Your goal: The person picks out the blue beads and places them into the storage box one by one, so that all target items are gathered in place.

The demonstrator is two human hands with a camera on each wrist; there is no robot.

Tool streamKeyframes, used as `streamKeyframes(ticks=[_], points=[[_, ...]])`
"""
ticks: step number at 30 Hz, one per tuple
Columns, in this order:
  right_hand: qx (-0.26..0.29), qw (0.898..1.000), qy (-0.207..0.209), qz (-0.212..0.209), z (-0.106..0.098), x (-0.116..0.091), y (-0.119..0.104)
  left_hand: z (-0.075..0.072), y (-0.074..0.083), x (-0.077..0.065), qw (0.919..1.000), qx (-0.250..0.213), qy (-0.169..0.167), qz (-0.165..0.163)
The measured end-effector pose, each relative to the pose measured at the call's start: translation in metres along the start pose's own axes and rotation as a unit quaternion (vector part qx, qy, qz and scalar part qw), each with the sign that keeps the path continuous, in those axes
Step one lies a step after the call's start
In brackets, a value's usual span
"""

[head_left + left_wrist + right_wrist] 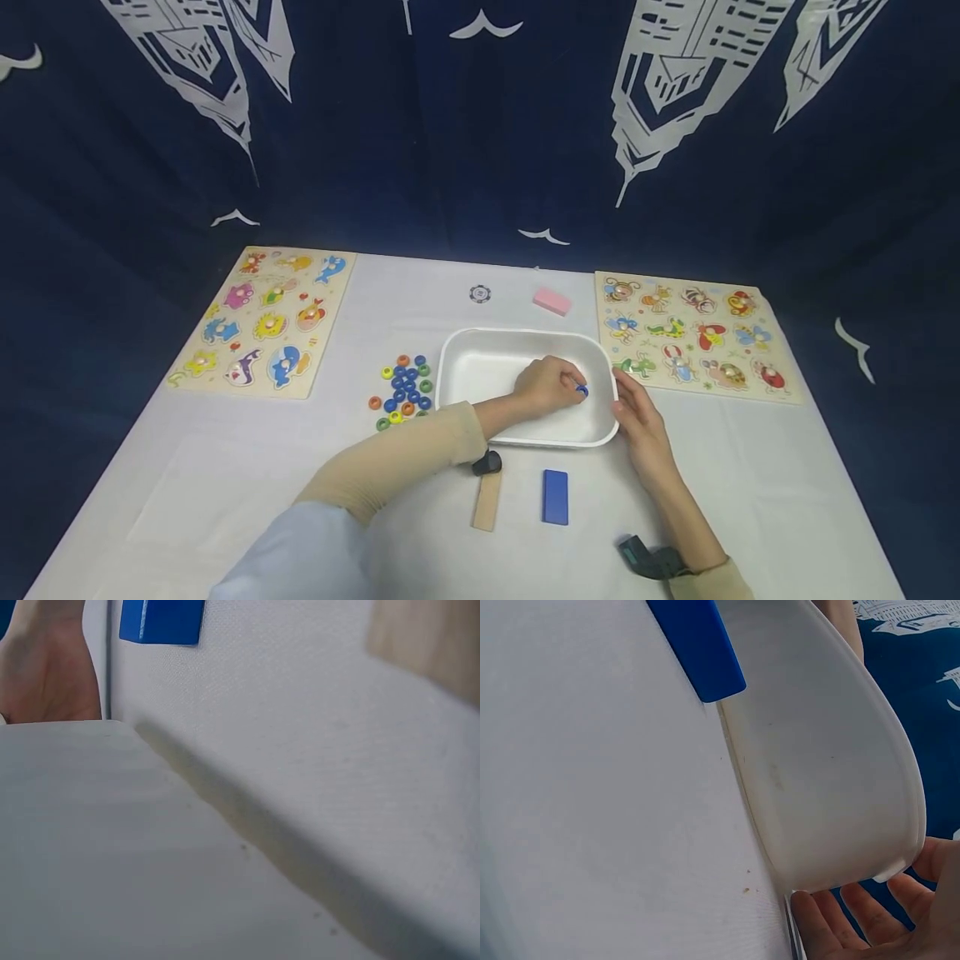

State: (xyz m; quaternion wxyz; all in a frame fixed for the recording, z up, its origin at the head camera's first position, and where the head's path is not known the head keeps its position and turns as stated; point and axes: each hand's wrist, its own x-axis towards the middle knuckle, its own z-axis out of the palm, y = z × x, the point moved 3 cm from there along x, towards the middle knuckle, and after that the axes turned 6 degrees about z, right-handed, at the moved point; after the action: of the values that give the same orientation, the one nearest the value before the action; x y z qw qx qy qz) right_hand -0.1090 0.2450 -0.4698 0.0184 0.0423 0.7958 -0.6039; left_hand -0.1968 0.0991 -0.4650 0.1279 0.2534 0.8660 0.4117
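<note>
A white rectangular tray (480,437) stands in the middle of the table. My left hand (546,387) reaches across into it from the left and pinches a small blue bead (582,390) at its fingertips, near the tray's right end. Outside that end, my right hand (642,425) rests its fingers against the tray's wall and rim; the right wrist view shows those fingers (866,911) spread along the outer side. Left of the tray lie several loose ring-shaped beads (400,394) in blue, green, orange and yellow. In the left wrist view the left hand's fingers are hidden.
In front of the tray lie a blue block (556,497) and a wooden block (487,500), the latter partly under the left wrist's camera. Behind it are a pink block (552,301) and a round patterned chip (480,293). Animal puzzle boards flank it at left (251,333) and right (693,354).
</note>
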Motion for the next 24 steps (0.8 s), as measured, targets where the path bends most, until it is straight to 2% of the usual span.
streamKeyframes(ticks=[8,10,12,14,16,19,21,24], points=[[0.002,1.0,0.0,0.001,0.0,0.0,0.0,0.0,0.003,0.001,0.998,0.056,-0.031,0.005],[0.006,1.0,0.002,0.004,0.0,0.001,0.001,-0.005,0.009,-0.003,0.9968,0.073,-0.025,0.021],[0.008,1.0,0.001,0.005,0.0,0.001,0.002,-0.015,0.021,-0.014,0.9949,0.085,-0.009,0.053],[0.005,1.0,0.001,0.004,0.0,0.0,0.003,-0.029,0.035,-0.03,0.9916,0.077,0.021,0.101],[-0.002,1.0,0.001,0.003,0.0,0.0,0.004,-0.045,0.046,-0.051,0.9836,0.052,0.065,0.16],[-0.01,1.0,0.007,0.005,0.0,0.0,0.004,-0.069,0.046,-0.082,0.9677,-0.018,0.136,0.211],[-0.009,1.0,0.01,0.007,0.0,0.0,0.003,-0.084,0.033,-0.1,0.9589,-0.048,0.179,0.215],[-0.006,1.0,0.009,0.007,0.0,0.0,0.003,-0.106,0.005,-0.124,0.9519,-0.079,0.229,0.188]])
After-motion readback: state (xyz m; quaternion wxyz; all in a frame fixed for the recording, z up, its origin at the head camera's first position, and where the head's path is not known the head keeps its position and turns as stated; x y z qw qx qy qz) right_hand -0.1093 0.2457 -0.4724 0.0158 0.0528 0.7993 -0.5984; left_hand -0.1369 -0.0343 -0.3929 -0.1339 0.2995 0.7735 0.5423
